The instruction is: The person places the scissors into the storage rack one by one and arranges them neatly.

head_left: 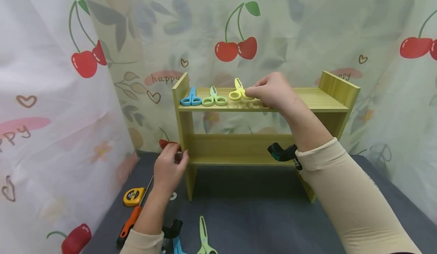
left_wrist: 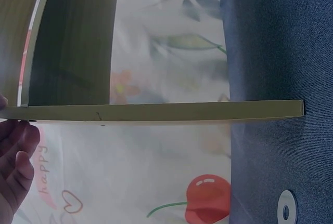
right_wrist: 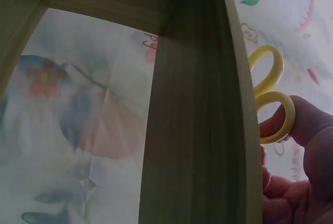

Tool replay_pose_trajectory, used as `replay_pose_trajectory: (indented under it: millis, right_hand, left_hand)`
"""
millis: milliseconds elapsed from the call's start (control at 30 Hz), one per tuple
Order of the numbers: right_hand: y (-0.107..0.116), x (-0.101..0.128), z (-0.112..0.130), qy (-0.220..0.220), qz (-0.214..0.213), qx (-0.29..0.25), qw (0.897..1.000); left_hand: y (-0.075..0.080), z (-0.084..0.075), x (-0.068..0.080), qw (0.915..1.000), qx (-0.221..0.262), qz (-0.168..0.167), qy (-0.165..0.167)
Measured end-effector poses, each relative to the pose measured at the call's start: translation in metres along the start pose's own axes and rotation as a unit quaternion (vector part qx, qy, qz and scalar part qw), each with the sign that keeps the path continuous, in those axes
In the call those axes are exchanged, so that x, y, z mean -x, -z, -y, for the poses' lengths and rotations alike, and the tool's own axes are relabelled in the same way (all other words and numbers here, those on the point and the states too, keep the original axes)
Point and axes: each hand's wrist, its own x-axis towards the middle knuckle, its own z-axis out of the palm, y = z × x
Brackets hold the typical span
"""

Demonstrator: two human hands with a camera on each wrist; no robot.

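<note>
Grey fabric covers the table [head_left: 259, 208] nearest the camera, and on it lie a green pair of scissors [head_left: 204, 239], a blue pair partly cut off by the frame edge [head_left: 177, 246], an orange-handled screwdriver [head_left: 131, 220] and a yellow tape measure [head_left: 134, 196]. Just beyond them the left hand [head_left: 168, 168] curls its fingers round the left upright of the wooden shelf unit [head_left: 218, 147], bracing it; the left wrist view shows fingertips [left_wrist: 18, 151] pressed to the board's edge. Further back, on the top board, the right hand [head_left: 271, 90] pinches one loop of the yellow scissors [head_left: 239, 91], which rest on the shelf to the right of a green pair [head_left: 214, 99] and a blue pair [head_left: 191, 98], all three lying in a row. The right wrist view shows a thumb [right_wrist: 309, 125] touching the lower yellow loop [right_wrist: 276, 120]. These look like small plastic-handled craft scissors: light, rigid, smooth enough to slide on the wood, and unlikely to break. The handle loops seem the safest place to hold them, keeping the fingers away from the blades. A cherry-print curtain [head_left: 239, 26] hangs behind.
</note>
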Motion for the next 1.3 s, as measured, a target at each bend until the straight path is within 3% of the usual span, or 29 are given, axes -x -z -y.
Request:
replay_pose_trajectory:
  millis: [267,700,1300]
  right_hand:
    - [-0.007,-0.007,-0.001,-0.005,-0.002,0.083,0.996]
    - [-0.003,0.000,0.000,0.002,0.006,0.114,0.993]
    - [0.010,0.065,-0.003,0.066,-0.060,0.046,0.995]
  left_hand:
    - [-0.001,-0.001,0.001,1.0000,-0.003,0.001,0.001]
    - [-0.003,-0.002,0.003,1.0000,-0.004,0.005,0.007]
    - [-0.001,-0.001,0.001,1.0000,-0.003,-0.007,0.004]
